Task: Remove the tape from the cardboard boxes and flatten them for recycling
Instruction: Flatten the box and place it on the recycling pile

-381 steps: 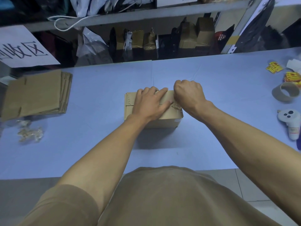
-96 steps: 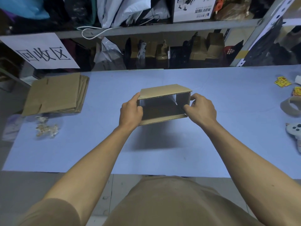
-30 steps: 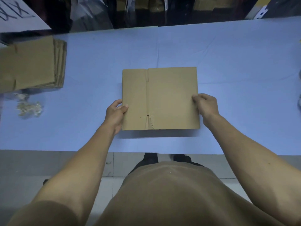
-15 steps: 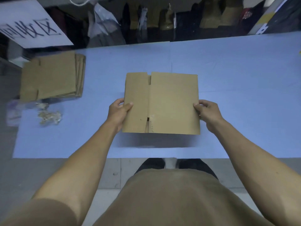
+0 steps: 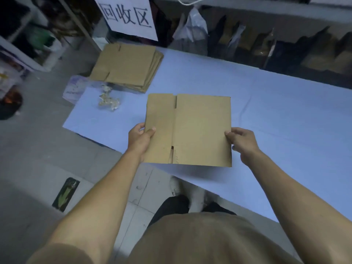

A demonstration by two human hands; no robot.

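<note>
- Flattened cardboard box (image 5: 198, 128) is held level above the near edge of the blue worktop (image 5: 276, 119).
- Your left hand (image 5: 140, 141) pinches its left edge, thumb on top.
- Your right hand (image 5: 242, 141) grips its right edge the same way.
- Stack of flattened boxes (image 5: 126, 66) lies at the worktop's far left corner, with crumpled tape (image 5: 108, 101) just beside it.

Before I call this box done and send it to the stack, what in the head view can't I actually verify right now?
- Underside of the flattened box: faces away, so leftover tape there is unseen.
- Fingers of the left hand and right hand: hidden under the box; only the thumbs show.
- Count of the stack of flattened boxes: edges too blurred.
- Clump of removed tape: too small and blurred.
</note>
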